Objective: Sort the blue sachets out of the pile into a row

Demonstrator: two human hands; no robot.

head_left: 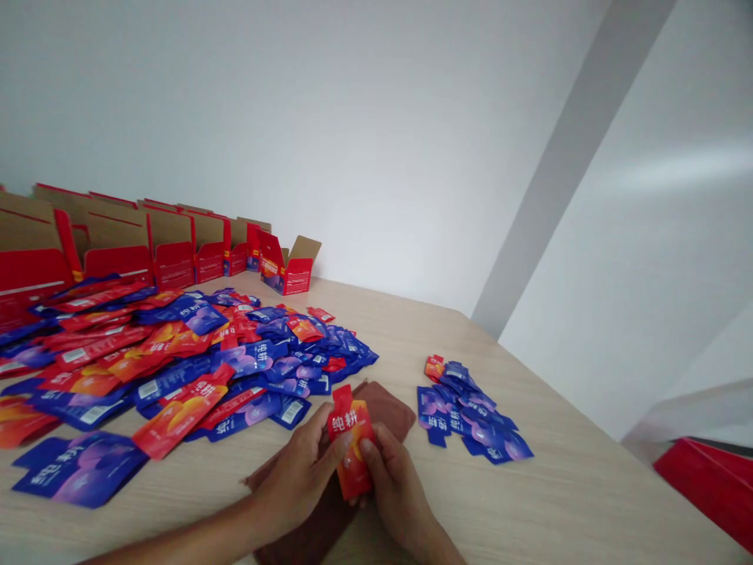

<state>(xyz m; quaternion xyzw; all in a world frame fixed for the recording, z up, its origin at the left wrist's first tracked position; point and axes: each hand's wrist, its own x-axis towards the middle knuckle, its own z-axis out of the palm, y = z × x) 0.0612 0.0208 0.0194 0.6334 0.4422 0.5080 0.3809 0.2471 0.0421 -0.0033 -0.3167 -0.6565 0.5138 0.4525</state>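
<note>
Head view: one camera, looking forward and down over a light wooden table [565, 502].
Held thing: a red-orange sachet [351, 449] with white characters, spout end up.
Left hand [300, 471]: fingers closed on the sachet's left edge, thumb on its front.
Right hand [395, 485]: fingers closed on the sachet's lower right edge, thumb pressing the front.
Long axis: runs up and away from the person, tilted slightly left; both hands grip the lower half, equally near, and the top stands free above the fingers.
Beneath: a brown cloth [385, 412] lies on the table under the hands.
Left of the hands: a broad heap of red and blue sachets [194, 361], well spread.
Right of the hands: a small pile of blue sachets [467, 412], near but apart.
Far edge: a row of open red cartons [170, 251] against the wall.
Lower right corner: a red box edge [706, 482], partly out of view.
</note>
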